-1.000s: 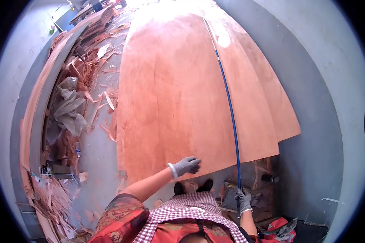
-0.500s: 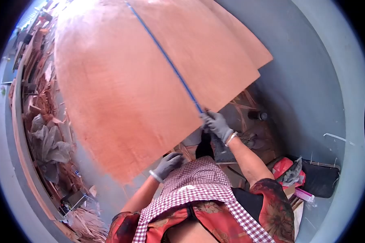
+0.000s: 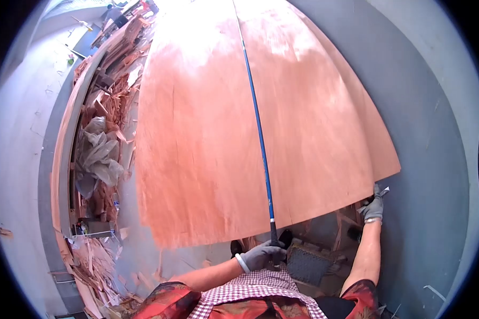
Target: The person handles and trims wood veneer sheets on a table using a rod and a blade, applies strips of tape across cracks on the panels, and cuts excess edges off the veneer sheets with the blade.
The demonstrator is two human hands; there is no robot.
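Observation:
A large reddish wood veneer sheet (image 3: 213,159) spreads out in front of me, with further sheet edges showing beneath it at the right. Lengthwise over it lies a long blue pole (image 3: 262,143) with a black handle. My left hand (image 3: 262,256), in a grey glove, is closed around that handle just off the near edge. My right hand (image 3: 374,207), also gloved, is at the sheet's near right corner with its fingers closed. A small pale, flat tip (image 3: 386,190) sticks out beside those fingers; what it belongs to is unclear.
Torn veneer scraps (image 3: 98,260) and a crumpled clear plastic bag (image 3: 98,154) lie along the left behind a long low rail (image 3: 64,170). A grey textured mat (image 3: 307,264) is on the floor by my feet. A grey wall (image 3: 426,159) rises close on the right.
The pole's handle has passed from my right hand to my left. My right hand has moved right to the sheet's corner. The view has turned, so the pole appears more upright.

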